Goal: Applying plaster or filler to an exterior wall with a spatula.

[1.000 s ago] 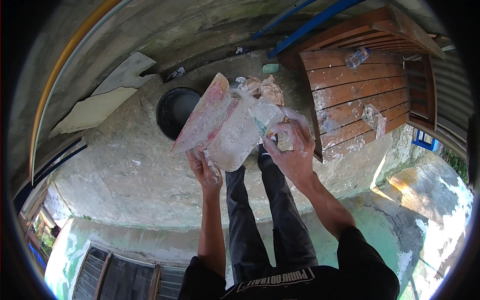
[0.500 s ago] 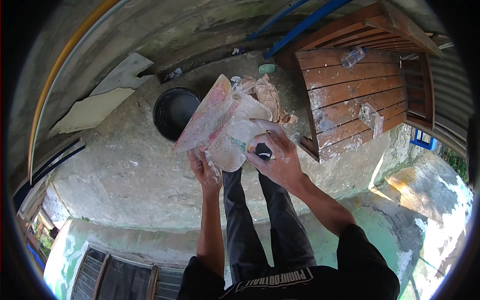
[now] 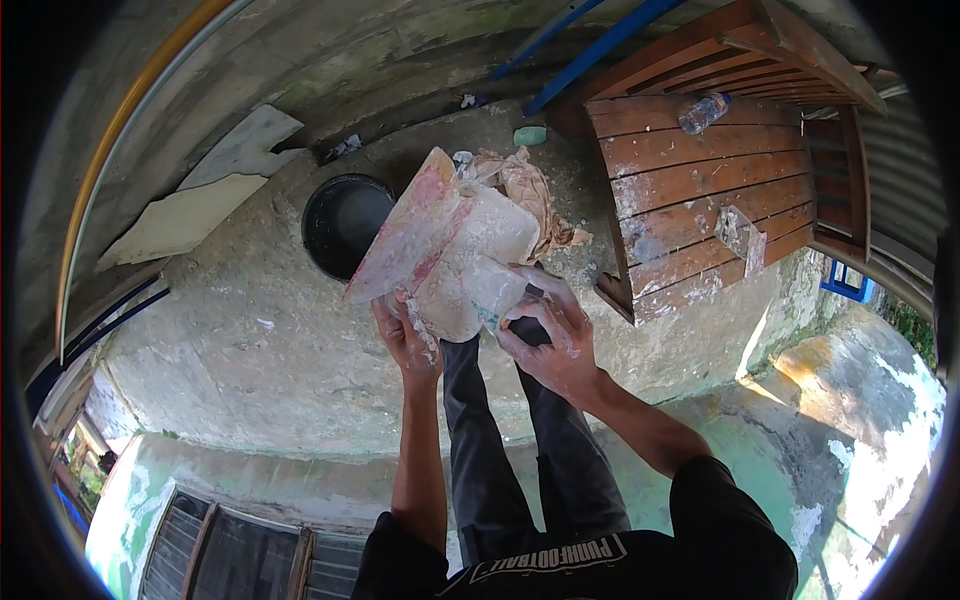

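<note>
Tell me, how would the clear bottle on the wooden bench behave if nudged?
The clear bottle would probably roll, being rounded and lying on its side, though plank gaps in the wooden bench might check it. Its see-through walls suggest thin plastic, so it may feel light.

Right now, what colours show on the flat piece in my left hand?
The flat piece is whitish with pinkish-red patches; see the head view.

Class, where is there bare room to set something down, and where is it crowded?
Mostly bare floor lies left of the left hand, below the black basin. Wooden bench: middle slats mostly free between clear bottle and white-smeared slab. Crowded: the left hand holds a smeared board, the right hand a pale sheet, crumpled brown material beyond.
</note>
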Tool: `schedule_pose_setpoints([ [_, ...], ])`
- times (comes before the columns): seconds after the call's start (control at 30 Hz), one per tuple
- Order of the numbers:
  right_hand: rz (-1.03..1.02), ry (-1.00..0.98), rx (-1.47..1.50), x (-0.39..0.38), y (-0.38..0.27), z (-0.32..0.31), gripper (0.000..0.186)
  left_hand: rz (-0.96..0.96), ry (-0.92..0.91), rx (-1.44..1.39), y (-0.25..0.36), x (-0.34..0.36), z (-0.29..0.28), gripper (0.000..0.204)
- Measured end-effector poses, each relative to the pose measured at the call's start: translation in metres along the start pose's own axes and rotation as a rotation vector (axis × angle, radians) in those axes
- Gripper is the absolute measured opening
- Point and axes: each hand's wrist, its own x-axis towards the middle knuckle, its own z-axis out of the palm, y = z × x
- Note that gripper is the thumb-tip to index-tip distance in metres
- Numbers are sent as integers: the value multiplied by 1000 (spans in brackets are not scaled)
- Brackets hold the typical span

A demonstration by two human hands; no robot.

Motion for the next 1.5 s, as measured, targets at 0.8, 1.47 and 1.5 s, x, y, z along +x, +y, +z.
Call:
schedule_pose_setpoints([
  [0.8,748,421,-149,-22,418,-100,33,-75,-84,128,-22,-10,45,63],
  [1.47,262,90,80,7,-65,-244,55,-352,-682,262,124,-62,132,47],
  [1.5,164,28,-135,8,-87,-252,58,-336,-691,255,136,-67,135,47],
])
